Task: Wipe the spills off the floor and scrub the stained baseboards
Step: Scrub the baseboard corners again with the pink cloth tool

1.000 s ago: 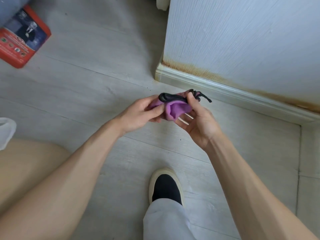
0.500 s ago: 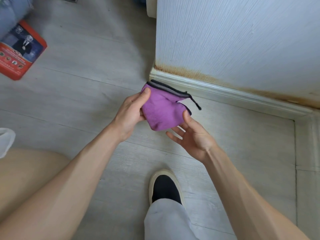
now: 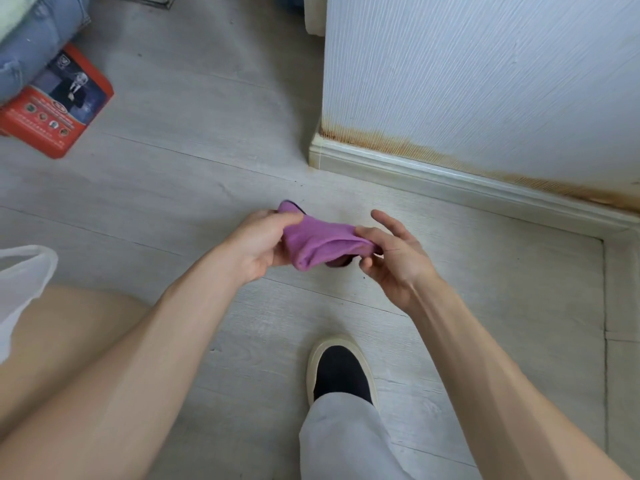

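A folded purple cloth (image 3: 318,241) hangs between my two hands above the pale wood floor (image 3: 194,181). My left hand (image 3: 258,245) grips its left end, thumb on top. My right hand (image 3: 393,254) pinches its right end with thumb and curled fingers, while the index finger sticks out. A white baseboard (image 3: 433,178) runs from the wall corner to the right, and a brown-orange stain (image 3: 415,147) lines the wall just above it. A faint yellowish mark lies on the floor beside the cloth.
A red box (image 3: 59,105) lies on the floor at the upper left, beside a blue bundle (image 3: 38,39). My dark shoe (image 3: 337,372) and grey trouser leg stand below the hands. A white plastic bag (image 3: 20,285) shows at the left edge.
The cloth was bunched, then spread upright by my left hand; now it is folded flatter and held at both ends. My right hand has closed on its right end.
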